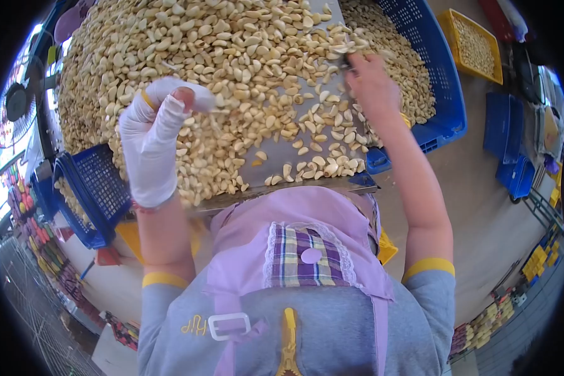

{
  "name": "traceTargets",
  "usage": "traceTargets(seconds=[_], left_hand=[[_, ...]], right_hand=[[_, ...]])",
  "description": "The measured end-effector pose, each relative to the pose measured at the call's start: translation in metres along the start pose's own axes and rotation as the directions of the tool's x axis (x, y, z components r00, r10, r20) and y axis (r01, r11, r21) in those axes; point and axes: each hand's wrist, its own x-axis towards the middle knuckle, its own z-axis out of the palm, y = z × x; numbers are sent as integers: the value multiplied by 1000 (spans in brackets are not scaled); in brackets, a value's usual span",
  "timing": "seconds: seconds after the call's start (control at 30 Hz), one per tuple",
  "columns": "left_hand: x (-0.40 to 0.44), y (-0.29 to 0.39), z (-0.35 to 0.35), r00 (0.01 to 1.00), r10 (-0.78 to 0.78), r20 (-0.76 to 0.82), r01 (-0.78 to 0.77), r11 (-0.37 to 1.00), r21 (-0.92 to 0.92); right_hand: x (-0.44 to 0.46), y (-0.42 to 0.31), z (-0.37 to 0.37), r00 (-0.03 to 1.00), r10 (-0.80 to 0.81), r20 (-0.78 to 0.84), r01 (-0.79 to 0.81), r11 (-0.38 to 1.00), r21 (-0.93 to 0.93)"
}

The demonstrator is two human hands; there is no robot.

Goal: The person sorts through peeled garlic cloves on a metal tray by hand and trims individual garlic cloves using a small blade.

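My left hand (151, 141) wears a white glove with a bare fingertip showing. Its fingers are curled closed above the left part of a large heap of pale, curved cashew nuts (238, 69); what they hold, if anything, is hidden and blurred. My bare right hand (373, 86) reaches over the right edge of the metal tabletop (271, 155), by the blue basket (425, 44). Its fingers are bent together near some nuts, with a small dark thing at the fingertips that I cannot make out. Loose nuts lie scattered between the two hands.
More nuts fill the blue basket on the right. A smaller blue basket (94, 188) hangs at the table's left edge. Beyond, a yellow crate (473, 47) of nuts and blue bins (504, 128) stand on the floor. A fan (20, 102) is at far left.
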Motion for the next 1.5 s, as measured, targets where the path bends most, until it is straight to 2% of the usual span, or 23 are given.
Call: traceTargets(seconds=[0.07, 0.17, 0.2, 0.27, 0.33, 0.4, 0.5, 0.53, 0.63, 0.77, 0.87, 0.97, 1.0, 1.07, 1.1, 1.13, 1.17, 1.23, 1.33, 1.4, 1.43, 1.47, 1.5], left_hand=[[8, 33, 6, 976, 164, 147, -129, 967, -222], [23, 74, 21, 836, 446, 321, -398, 894, -205], [28, 79, 26, 780, 514, 356, -446, 856, -260], [37, 88, 38, 833, 437, 339, -370, 896, -245], [42, 90, 46, 914, 295, 277, -298, 954, -34], [55, 65, 51, 957, 198, 212, -240, 950, 198], [67, 29, 48, 979, 57, 198, -139, 892, 431], [68, 17, 51, 984, 1, 180, -92, 862, 499], [72, -26, 71, 936, 93, 339, -317, 644, 697], [62, -74, 124, 755, 134, 642, -578, 599, 554], [59, -118, 157, 695, 18, 719, -654, 432, 622], [70, -106, 145, 670, -120, 733, -519, 630, 578], [68, -108, 140, 687, -86, 721, -452, 726, 518], [69, -112, 131, 768, -149, 623, 46, 983, 178], [74, -112, 124, 772, -203, 602, 285, 958, -43], [74, -115, 113, 804, -203, 560, 376, 901, -213], [75, -106, 109, 845, -170, 507, 413, 810, -416], [75, -112, 100, 907, -143, 395, 373, 706, -601], [76, -113, 81, 890, -340, 305, 402, 900, -170], [69, -116, 93, 967, -108, 232, 91, 993, 80], [63, -113, 101, 975, 15, 220, -64, 974, 217], [61, -80, 101, 916, -144, 375, -79, 851, 519], [58, -89, 105, 897, -110, 429, -194, 774, 603]], right_hand=[[5, 28, -14, 995, 79, -65, -82, 995, -49], [4, 37, -30, 985, 159, -60, -154, 985, 76], [3, 27, -40, 973, 220, 67, -226, 969, 100], [-4, -4, -56, 930, 198, 311, -277, 932, 233], [-24, -32, -61, 912, 6, 410, -73, 986, 149], [-44, -37, -44, 909, -359, 212, 295, 913, 284], [-56, -51, -78, 801, -538, 264, 456, 833, 312], [-58, -57, -96, 785, -565, 256, 468, 810, 353], [-64, -74, -162, 793, -601, 98, 505, 739, 446], [-79, -77, -210, 825, -530, -195, 558, 709, 432], [-96, -71, -229, 790, -523, -320, 612, 634, 473], [-110, -65, -242, 759, -525, -386, 643, 509, 572], [-112, -63, -246, 742, -529, -412, 658, 454, 601], [-115, -58, -252, 707, -542, -455, 683, 353, 640], [-116, -57, -256, 693, -537, -481, 693, 310, 651], [-117, -56, -256, 686, -536, -493, 695, 279, 663], [-116, -55, -258, 679, -530, -508, 700, 257, 666], [-117, -54, -264, 656, -519, -548, 715, 195, 671], [-121, -48, -275, 625, -494, -604, 735, 111, 670], [-123, -44, -283, 600, -483, -637, 749, 59, 660], [-122, -43, -284, 590, -482, -648, 754, 41, 656], [-122, -41, -286, 577, -484, -658, 759, 20, 651], [-121, -40, -284, 574, -482, -662, 763, 20, 647]])
